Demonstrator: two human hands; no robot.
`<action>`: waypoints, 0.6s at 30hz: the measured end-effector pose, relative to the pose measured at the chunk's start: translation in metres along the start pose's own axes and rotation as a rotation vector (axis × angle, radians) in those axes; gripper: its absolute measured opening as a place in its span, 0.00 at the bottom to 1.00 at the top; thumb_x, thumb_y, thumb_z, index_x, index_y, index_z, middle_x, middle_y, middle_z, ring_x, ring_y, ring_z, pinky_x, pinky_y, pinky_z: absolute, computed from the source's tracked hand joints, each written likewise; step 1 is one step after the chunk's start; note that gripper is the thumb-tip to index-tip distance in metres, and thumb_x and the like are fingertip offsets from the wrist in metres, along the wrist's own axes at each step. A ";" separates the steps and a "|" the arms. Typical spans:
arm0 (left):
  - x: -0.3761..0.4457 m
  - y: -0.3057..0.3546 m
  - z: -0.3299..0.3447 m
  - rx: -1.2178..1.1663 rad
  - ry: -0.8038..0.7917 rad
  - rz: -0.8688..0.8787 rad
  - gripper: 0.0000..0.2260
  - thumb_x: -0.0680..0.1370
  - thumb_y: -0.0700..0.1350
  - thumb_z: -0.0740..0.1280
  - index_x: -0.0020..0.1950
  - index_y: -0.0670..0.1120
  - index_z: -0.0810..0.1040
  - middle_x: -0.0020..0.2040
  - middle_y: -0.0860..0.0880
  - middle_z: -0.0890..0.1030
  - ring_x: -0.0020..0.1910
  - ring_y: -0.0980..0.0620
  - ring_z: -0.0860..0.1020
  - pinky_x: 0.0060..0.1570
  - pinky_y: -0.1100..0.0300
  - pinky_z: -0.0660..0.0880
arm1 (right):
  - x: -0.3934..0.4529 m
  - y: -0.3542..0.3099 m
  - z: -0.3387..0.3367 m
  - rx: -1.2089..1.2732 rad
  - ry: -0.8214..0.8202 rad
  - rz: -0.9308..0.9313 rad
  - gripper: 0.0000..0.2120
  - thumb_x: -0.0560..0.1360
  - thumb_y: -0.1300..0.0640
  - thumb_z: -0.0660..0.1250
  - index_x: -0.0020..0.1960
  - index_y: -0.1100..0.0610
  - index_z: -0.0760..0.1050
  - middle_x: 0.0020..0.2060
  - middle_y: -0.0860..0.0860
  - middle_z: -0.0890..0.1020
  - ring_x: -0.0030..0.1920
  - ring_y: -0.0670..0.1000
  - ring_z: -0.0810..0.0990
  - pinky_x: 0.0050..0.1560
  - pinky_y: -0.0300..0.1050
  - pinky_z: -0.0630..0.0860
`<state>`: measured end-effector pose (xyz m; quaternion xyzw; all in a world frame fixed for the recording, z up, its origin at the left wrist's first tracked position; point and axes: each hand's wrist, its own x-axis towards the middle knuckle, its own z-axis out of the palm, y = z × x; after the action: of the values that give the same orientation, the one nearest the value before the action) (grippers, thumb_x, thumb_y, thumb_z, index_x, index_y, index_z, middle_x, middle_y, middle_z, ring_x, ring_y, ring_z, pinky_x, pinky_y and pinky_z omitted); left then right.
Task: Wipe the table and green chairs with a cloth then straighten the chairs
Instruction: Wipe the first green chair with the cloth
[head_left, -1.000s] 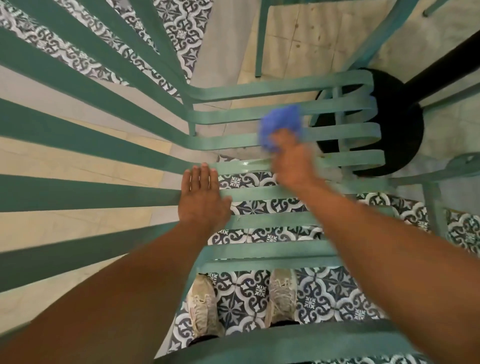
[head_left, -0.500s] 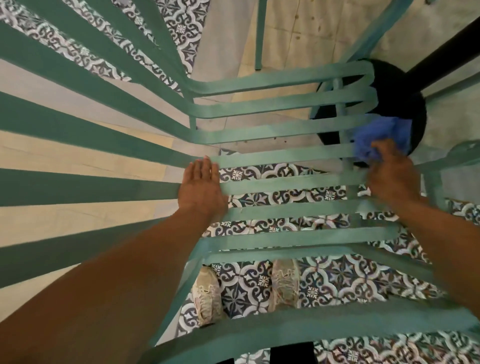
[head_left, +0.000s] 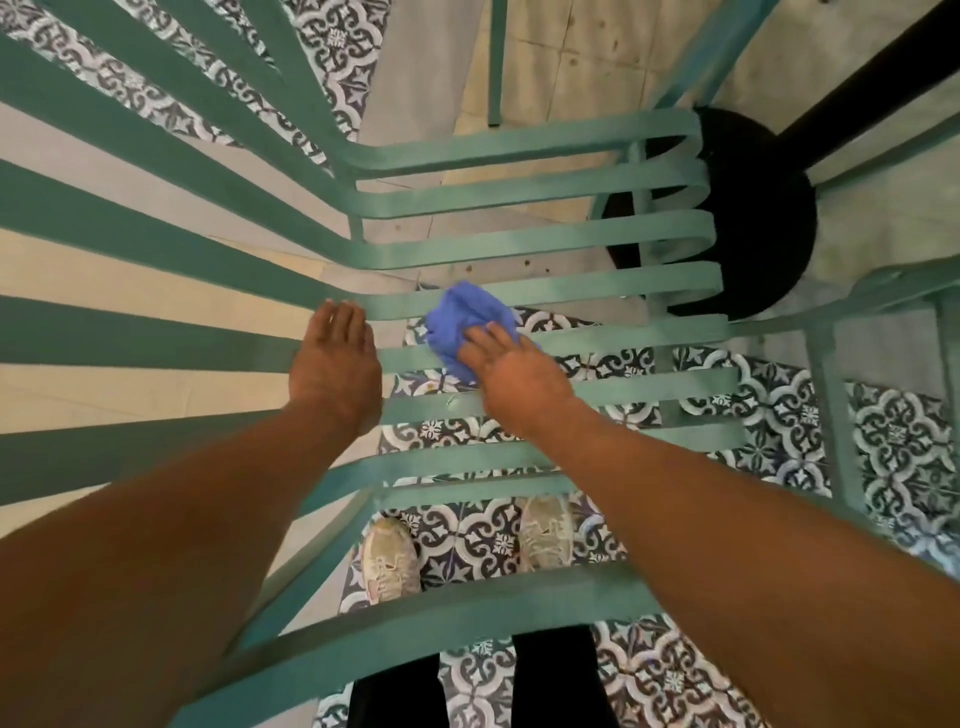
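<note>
- Across the left of the frame, the long green back slats (head_left: 156, 249) of a slatted chair are seen fanning toward the seat; whether these have been wiped cannot be told.
- At centre left, the left hand (head_left: 335, 371) is laid flat, palm down, fingers straight and together, at the bend where back slats meet seat slats; nothing is held in its grip, and it is judged to be steadying the chair.
- Just right of it, at the centre of the frame, a crumpled blue cloth (head_left: 460, 325) is pressed onto the green seat slats (head_left: 597, 280), touching them.
- The right hand (head_left: 511, 376) is laid over the near edge of the cloth, fingers spread and extended; the cloth is pinned under the fingers rather than enclosed by the grip, with the forearm reaching in from the lower right.
- The step in hand is judged to be wiping this chair's seat, so the task is seen as partly done at most.
- At upper right, a black round pedestal base (head_left: 753, 218) stands on the floor; the worktop itself is out of view, so its state cannot be told.
- At the right edge, part of a second green chair (head_left: 883, 291) is seen; straightening of the chairs is judged as left to do.
</note>
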<state>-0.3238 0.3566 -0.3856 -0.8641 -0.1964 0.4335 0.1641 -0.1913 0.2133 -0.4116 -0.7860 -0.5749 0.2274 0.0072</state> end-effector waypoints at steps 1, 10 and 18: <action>0.000 0.001 0.000 0.008 0.005 0.000 0.34 0.81 0.58 0.51 0.80 0.39 0.47 0.80 0.39 0.46 0.79 0.41 0.44 0.76 0.44 0.40 | -0.020 0.029 -0.006 -0.041 0.010 0.027 0.29 0.75 0.65 0.61 0.74 0.56 0.61 0.74 0.54 0.63 0.71 0.56 0.64 0.68 0.55 0.67; 0.004 0.002 -0.008 0.009 0.000 0.025 0.24 0.83 0.50 0.52 0.77 0.43 0.62 0.80 0.38 0.47 0.79 0.40 0.46 0.75 0.44 0.40 | -0.096 0.150 -0.040 -0.065 0.082 0.580 0.14 0.78 0.64 0.58 0.63 0.60 0.68 0.55 0.66 0.76 0.46 0.67 0.79 0.43 0.53 0.72; 0.012 -0.002 -0.010 -0.037 0.020 0.038 0.21 0.81 0.48 0.57 0.73 0.45 0.69 0.79 0.39 0.51 0.78 0.42 0.50 0.76 0.47 0.42 | -0.016 -0.086 0.004 -0.143 -0.277 -0.392 0.14 0.80 0.61 0.57 0.63 0.57 0.75 0.52 0.55 0.80 0.50 0.56 0.80 0.41 0.47 0.72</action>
<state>-0.3092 0.3634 -0.3873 -0.8748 -0.1866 0.4241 0.1417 -0.2736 0.2267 -0.3864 -0.6193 -0.7265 0.2859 -0.0831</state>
